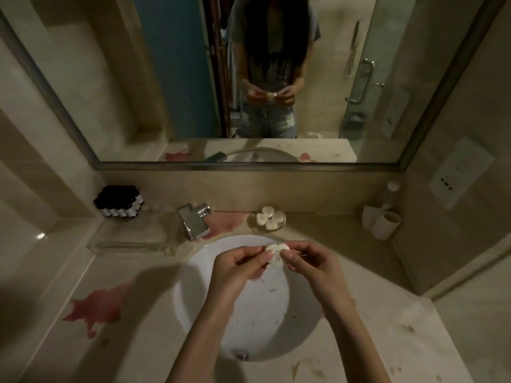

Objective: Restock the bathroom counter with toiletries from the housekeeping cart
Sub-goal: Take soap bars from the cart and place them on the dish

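Soap (277,255), a small white wrapped piece with no marked long axis, is pinched from both sides by the left hand (237,268) and the right hand (312,265), fingertips curled onto it, above the far rim of the sink (249,313). The small dish (283,223), which holds similar white pieces, lies straight beyond it, near and about equally close to either hand, with nothing between. The faucet (195,221) stands left of the dish, pale cups (383,223) well to the right, dark bottles (119,203) far left.
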A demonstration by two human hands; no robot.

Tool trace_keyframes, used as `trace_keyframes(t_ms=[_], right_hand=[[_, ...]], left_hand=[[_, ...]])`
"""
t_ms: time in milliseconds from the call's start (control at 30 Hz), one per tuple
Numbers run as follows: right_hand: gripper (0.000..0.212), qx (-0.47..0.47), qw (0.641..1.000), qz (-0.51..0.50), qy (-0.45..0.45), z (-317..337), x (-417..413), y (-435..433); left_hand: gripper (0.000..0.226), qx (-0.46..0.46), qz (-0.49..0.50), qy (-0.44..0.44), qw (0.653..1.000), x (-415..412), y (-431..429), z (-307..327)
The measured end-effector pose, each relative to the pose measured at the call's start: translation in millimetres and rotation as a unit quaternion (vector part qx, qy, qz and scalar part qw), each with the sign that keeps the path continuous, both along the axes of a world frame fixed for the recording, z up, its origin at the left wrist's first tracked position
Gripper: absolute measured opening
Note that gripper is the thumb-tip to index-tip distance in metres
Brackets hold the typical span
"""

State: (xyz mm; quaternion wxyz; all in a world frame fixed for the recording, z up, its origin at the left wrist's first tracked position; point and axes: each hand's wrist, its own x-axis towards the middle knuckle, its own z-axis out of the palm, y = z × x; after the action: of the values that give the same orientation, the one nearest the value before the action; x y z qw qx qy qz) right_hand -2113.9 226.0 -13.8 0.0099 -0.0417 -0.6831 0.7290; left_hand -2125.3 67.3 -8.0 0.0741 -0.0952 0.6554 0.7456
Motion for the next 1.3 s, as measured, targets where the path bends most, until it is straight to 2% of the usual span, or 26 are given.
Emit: trace_keyframes(t_ms=[267,433,533,700,767,833,1033,1300], right_hand=[[0.013,0.011,0.997,-0.029,-0.066,-25,-95,-2],[0.006,0.036,0.992,-0.033,-0.120,-60,-169,-1],[0.007,0.061,0.985,-0.050,-0.155,-93,-211,-2],[0.003,0.098,0.969,-0.091,-0.209,-148,-262,1],[0.012,0.117,0.960,-0.106,-0.231,-163,-274,4],[0.016,0.134,0.955,-0.114,-0.238,-172,-283,5],[0.011,0.184,0.948,-0.123,-0.231,-186,-285,0],[0.011,0.188,0.936,-0.186,-0.233,-194,-276,-7]], left_hand=[[0.018,0.031,0.011,-0.045,0.998,-98,4,-32],[0.024,0.013,0.066,-0.083,0.994,-163,11,-76],[0.022,-0.030,0.086,-0.105,0.990,-197,16,-108],[0.017,-0.142,0.078,-0.085,0.983,-244,33,-146],[0.019,-0.170,0.088,-0.065,0.979,-256,39,-156],[0.019,-0.203,0.094,-0.039,0.974,-264,43,-165],[0.022,-0.318,0.042,-0.021,0.947,-271,43,-186],[0.022,-0.368,0.027,-0.003,0.929,-261,48,-191]])
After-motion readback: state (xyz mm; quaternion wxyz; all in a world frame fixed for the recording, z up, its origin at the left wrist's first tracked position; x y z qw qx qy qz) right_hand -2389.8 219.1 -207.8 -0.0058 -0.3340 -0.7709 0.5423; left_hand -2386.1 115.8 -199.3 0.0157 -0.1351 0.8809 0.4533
